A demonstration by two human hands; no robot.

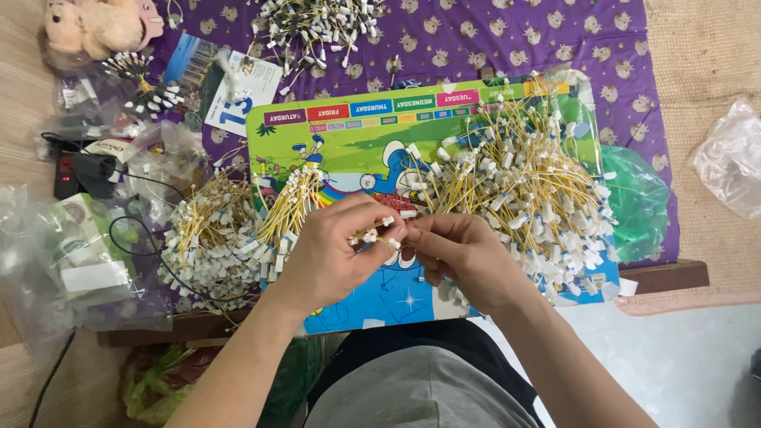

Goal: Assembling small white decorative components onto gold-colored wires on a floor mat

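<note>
The person sits over a low table, both hands meeting above a bright cartoon mat (349, 131). The left hand (329, 254) and the right hand (460, 250) are pinched together on the same short yellow wire (379, 231), which has small white plugs at its ends; the fingertips of both hands are closed on it and nearly touch each other. The wire sits just above the lower middle of the mat, between two heaps.

To the right of the hands lies a big loose pile of wires (527, 186), spread across the mat. To the left are bundled wires (238, 230), lying partly on the mat's edge and partly on the purple cloth (507, 40). Another heap of wires (317, 28) rests on the cloth at the far side. A plush toy (99, 24) sits in the far left corner, and clear plastic bags (71, 261) crowd the left edge.
</note>
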